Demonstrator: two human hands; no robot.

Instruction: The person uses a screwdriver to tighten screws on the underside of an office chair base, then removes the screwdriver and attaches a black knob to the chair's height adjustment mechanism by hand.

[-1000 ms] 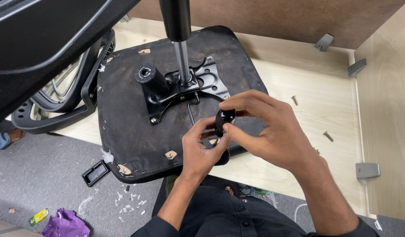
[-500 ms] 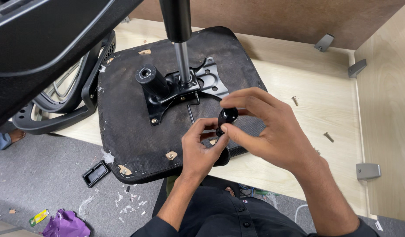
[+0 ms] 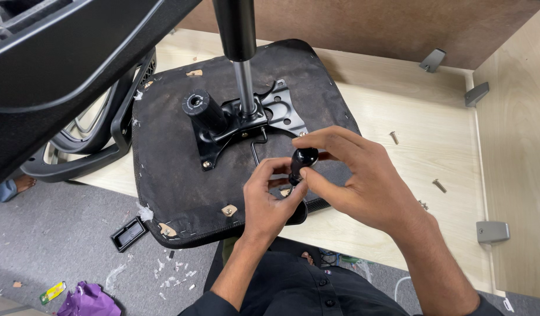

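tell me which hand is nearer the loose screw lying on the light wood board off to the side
Right. The right hand lies just beside the screw, its knuckles close below it. The left hand sits farther off, on the other side of the black knob both hands pinch.

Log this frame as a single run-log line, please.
left hand: steadies black knob from below | right hand: pinches black knob | under: upturned chair seat, metal plate | loose screws on board
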